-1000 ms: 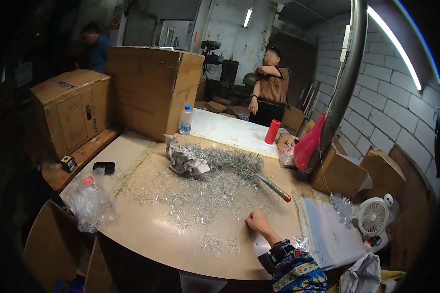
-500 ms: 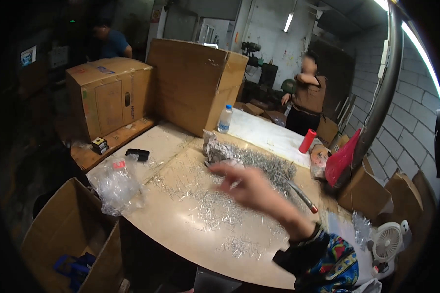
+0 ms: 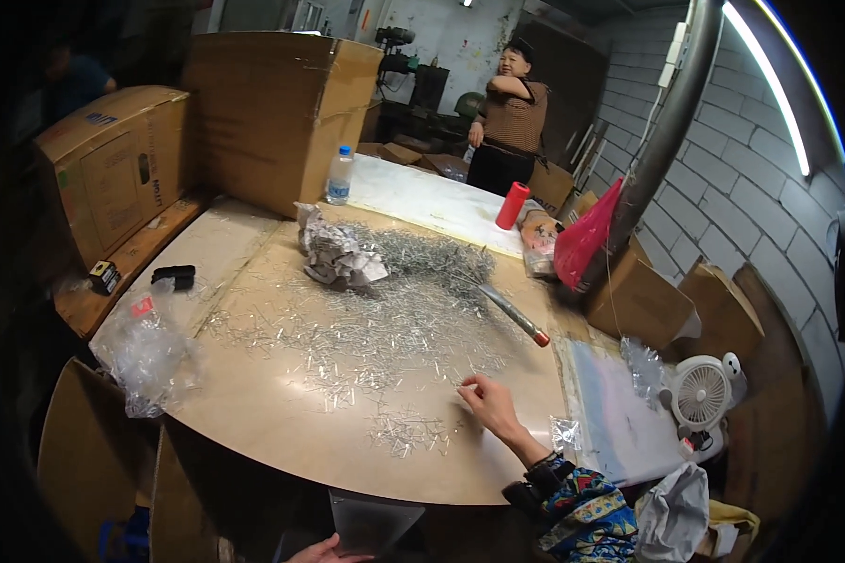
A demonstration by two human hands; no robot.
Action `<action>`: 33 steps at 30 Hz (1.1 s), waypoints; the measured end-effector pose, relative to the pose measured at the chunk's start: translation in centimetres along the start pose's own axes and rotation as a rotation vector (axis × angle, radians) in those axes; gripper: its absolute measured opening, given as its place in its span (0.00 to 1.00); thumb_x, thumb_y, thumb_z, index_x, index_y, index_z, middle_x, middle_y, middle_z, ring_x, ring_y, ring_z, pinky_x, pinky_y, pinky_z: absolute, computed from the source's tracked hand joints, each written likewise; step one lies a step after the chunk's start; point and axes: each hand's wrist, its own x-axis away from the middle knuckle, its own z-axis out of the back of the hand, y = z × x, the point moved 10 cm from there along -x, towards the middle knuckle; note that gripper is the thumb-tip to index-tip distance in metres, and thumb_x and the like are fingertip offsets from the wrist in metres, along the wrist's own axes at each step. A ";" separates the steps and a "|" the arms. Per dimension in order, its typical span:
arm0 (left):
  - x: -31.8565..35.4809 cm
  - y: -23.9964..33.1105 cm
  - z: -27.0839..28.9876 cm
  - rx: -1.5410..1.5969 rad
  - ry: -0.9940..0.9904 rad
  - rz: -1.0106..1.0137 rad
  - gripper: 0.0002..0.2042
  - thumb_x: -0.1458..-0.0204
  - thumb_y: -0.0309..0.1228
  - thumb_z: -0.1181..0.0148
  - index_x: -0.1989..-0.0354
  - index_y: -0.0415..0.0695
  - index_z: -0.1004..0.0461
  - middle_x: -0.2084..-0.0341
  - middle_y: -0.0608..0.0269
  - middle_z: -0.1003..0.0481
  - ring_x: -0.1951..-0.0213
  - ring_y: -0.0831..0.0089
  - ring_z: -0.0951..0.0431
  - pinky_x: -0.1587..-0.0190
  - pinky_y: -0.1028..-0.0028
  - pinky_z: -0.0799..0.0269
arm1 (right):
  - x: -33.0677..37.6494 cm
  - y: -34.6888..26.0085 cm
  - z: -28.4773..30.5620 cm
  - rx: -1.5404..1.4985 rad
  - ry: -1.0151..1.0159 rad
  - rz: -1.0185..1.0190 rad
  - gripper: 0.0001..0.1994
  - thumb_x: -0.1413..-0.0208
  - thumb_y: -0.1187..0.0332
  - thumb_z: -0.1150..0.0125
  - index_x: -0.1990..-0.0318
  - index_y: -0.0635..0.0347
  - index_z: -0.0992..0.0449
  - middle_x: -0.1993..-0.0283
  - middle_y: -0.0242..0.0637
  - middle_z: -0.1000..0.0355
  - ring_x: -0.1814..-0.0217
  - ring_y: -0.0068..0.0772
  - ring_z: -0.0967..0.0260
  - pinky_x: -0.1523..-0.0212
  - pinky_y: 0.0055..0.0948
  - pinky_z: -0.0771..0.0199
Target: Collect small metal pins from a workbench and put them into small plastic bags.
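Many small bent silvery metal pins (image 3: 366, 328) lie spread over the tan tabletop (image 3: 282, 427), with a denser heap at the back. My right hand (image 3: 490, 405) is low over the table, just right of the nearest scattered pins. Its thumb and fingers are pinched together; whatever may be between them is too small to make out. At the lower edge, my left hand (image 3: 324, 552) is partly cut off, its thumb and fingers apart. It is beside a translucent grey plastic piece (image 3: 376, 521) below the table's front edge; whether they touch is unclear.
Crumpled paper (image 3: 338, 253) and a red-tipped metal tube (image 3: 516, 317) lie by the heap. A water bottle (image 3: 339, 176) and red cylinder (image 3: 513, 206) stand behind. Clear plastic bags (image 3: 150, 352) lie left, a white fan (image 3: 702, 394) right. Another person (image 3: 512, 117) stands across the table.
My right hand has come down from above the pins toward the table's near right, its fingers closing into a pinch. The view has shifted right and down; more of my left hand shows.
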 end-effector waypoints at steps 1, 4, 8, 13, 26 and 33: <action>0.0 0.0 0.1 -0.004 0.003 0.002 0.26 0.42 0.43 0.48 0.42 0.37 0.38 0.45 0.47 0.34 0.41 0.51 0.38 0.42 0.54 0.38 | -0.8 0.3 -0.1 -0.003 0.057 0.075 0.13 0.48 0.61 0.39 0.60 0.60 0.25 0.78 0.42 0.29 0.76 0.33 0.31 0.72 0.33 0.32; 0.4 0.0 -0.2 -0.022 0.027 -0.022 0.26 0.42 0.43 0.48 0.41 0.37 0.39 0.45 0.47 0.35 0.41 0.51 0.38 0.42 0.54 0.38 | -1.4 0.1 -0.8 0.070 0.050 0.011 0.14 0.47 0.60 0.42 0.60 0.62 0.26 0.68 0.49 0.26 0.64 0.49 0.27 0.62 0.40 0.29; 0.2 0.1 0.1 -0.004 0.024 -0.026 0.26 0.43 0.43 0.48 0.42 0.39 0.38 0.45 0.48 0.34 0.41 0.51 0.37 0.43 0.53 0.37 | -1.6 1.1 -2.6 0.053 -0.183 0.056 0.13 0.49 0.61 0.40 0.63 0.62 0.27 0.70 0.46 0.26 0.67 0.45 0.27 0.63 0.38 0.29; 0.1 0.2 0.0 -0.007 0.021 -0.012 0.24 0.43 0.43 0.48 0.43 0.40 0.36 0.46 0.49 0.33 0.42 0.52 0.36 0.43 0.54 0.37 | -1.7 3.4 0.2 -0.054 -0.211 -0.038 0.12 0.52 0.63 0.37 0.65 0.61 0.25 0.77 0.36 0.30 0.75 0.27 0.32 0.73 0.29 0.33; 0.2 0.4 0.1 -0.027 0.024 -0.030 0.24 0.42 0.43 0.49 0.42 0.40 0.37 0.46 0.50 0.33 0.42 0.53 0.36 0.43 0.54 0.36 | -0.2 3.8 0.9 -0.144 -0.011 -0.132 0.12 0.53 0.63 0.38 0.69 0.66 0.21 0.76 0.43 0.25 0.73 0.33 0.27 0.69 0.30 0.29; 0.1 0.1 -0.1 -0.015 0.028 -0.028 0.24 0.42 0.43 0.48 0.43 0.40 0.36 0.46 0.49 0.33 0.42 0.52 0.36 0.43 0.54 0.37 | -0.9 5.3 -1.4 -0.334 -0.141 -0.241 0.11 0.53 0.65 0.37 0.70 0.67 0.21 0.76 0.36 0.26 0.78 0.28 0.32 0.73 0.28 0.30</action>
